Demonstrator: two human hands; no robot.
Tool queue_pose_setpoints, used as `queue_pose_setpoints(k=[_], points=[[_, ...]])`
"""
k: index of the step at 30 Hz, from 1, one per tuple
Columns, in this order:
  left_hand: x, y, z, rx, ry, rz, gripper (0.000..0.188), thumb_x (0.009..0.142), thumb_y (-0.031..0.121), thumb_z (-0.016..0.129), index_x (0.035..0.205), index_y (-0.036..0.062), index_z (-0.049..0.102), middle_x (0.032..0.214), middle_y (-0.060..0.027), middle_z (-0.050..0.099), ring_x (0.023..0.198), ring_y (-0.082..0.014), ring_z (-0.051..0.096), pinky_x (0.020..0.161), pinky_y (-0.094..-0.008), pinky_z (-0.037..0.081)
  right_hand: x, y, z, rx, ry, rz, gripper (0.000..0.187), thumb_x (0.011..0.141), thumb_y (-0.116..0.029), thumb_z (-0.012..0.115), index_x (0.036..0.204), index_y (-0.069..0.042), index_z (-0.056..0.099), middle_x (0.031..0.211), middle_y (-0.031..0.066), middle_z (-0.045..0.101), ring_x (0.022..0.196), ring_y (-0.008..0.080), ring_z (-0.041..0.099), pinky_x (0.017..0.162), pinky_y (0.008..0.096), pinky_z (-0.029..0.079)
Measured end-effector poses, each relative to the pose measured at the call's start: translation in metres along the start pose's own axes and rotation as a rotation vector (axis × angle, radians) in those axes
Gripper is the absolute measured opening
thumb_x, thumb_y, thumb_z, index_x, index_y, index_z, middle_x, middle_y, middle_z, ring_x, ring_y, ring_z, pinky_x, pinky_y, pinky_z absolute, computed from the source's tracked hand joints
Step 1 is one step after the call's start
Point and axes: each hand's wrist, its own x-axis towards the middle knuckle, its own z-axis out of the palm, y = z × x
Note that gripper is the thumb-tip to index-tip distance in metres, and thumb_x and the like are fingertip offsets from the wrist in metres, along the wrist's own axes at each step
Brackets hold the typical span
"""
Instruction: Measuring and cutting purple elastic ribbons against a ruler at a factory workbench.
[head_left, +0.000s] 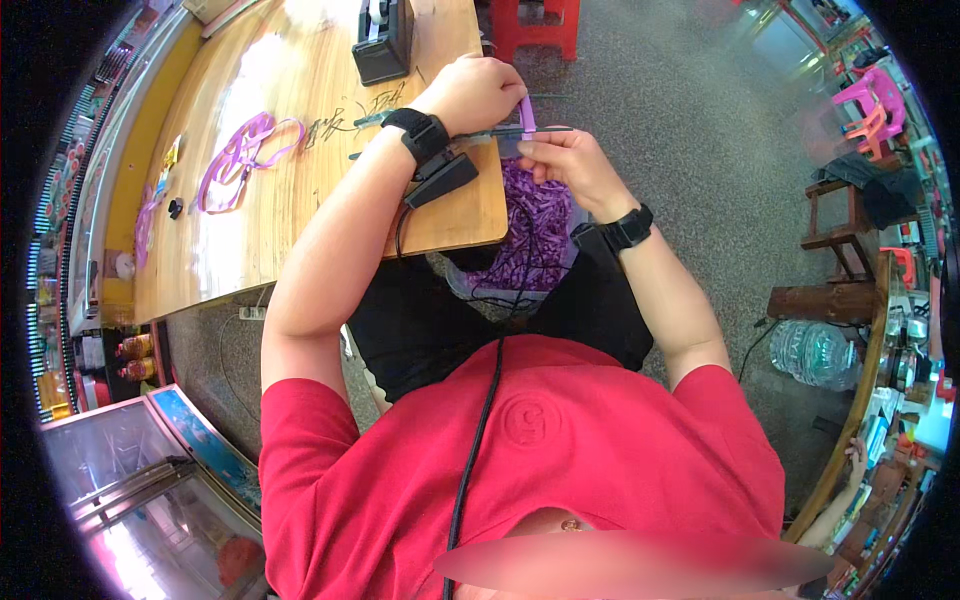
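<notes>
Beyond the table corner, a short purple ribbon strip (528, 112) stretches between my two hands. My left hand (475, 95) is closed, pinching the strip's upper end. Lower down, my right hand (580, 168) pinches the other end between thumb and fingers. A thin dark rod (552, 130) lies across the strip near my right fingertips; how it is supported is hidden. Under my left forearm, a black wedge-shaped device (443, 182) sits at the table's edge. A clear plastic tub (510, 296) full of purple ribbon pieces (530, 235) stands below, between my knees.
The wooden table (330, 215) carries a loop of purple ribbon (235, 165) and a black tape dispenser (383, 45). A red stool (535, 35) stands ahead. On the right are a wooden stool (838, 228) and a large clear bottle (812, 353). A black cable (478, 440) hangs down my front.
</notes>
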Motion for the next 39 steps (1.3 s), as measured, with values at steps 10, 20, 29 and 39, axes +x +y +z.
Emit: queue_pose_setpoints(k=[10,20,29,39], points=[[-0.015,0.034,-0.036,-0.134,-0.112,-0.220,0.030,0.092,0.028,0.062,0.093,0.0005,0.073,0.071,-0.0136,0.067,0.056,-0.0234,0.064,0.055,-0.0346,0.051,-0.017,-0.002,0.017,0.023,0.091,-0.105,0.012,0.088,-0.011,0.072,0.092,-0.001,0.069,0.079,0.0061,0.069,0.062,0.0099,0.061,0.059,0.0225,0.048],[-0.020,0.049,-0.042,-0.945,-0.516,-0.761,0.027,0.101,0.030,0.054,0.098,0.0029,0.059,0.067,-0.0049,0.060,0.045,-0.0093,0.049,0.040,-0.0252,0.038,-0.027,-0.017,0.024,0.016,0.147,-0.089,0.017,0.089,-0.014,0.070,0.097,0.000,0.067,0.080,0.0067,0.067,0.062,0.0103,0.061,0.058,0.0228,0.049],[-0.029,0.046,-0.039,-0.944,-0.550,-0.710,0.021,0.098,0.024,0.050,0.098,0.0039,0.058,0.075,-0.0081,0.065,0.050,-0.0142,0.056,0.044,-0.0291,0.047,0.006,-0.111,0.051,-0.361,-0.003,-0.252,0.020,0.092,-0.022,0.069,0.095,-0.003,0.071,0.077,0.0008,0.066,0.050,0.0023,0.046,0.045,0.0183,0.035],[-0.029,0.040,-0.022,-0.941,-0.518,-0.636,0.028,0.095,0.023,0.051,0.090,-0.0010,0.063,0.074,-0.0099,0.067,0.049,-0.0179,0.059,0.043,-0.0331,0.049,0.178,-0.129,0.109,-0.418,-0.092,-0.009,0.021,0.089,-0.024,0.074,0.098,-0.005,0.072,0.086,-0.0008,0.071,0.052,0.0012,0.038,0.044,0.0177,0.030]])
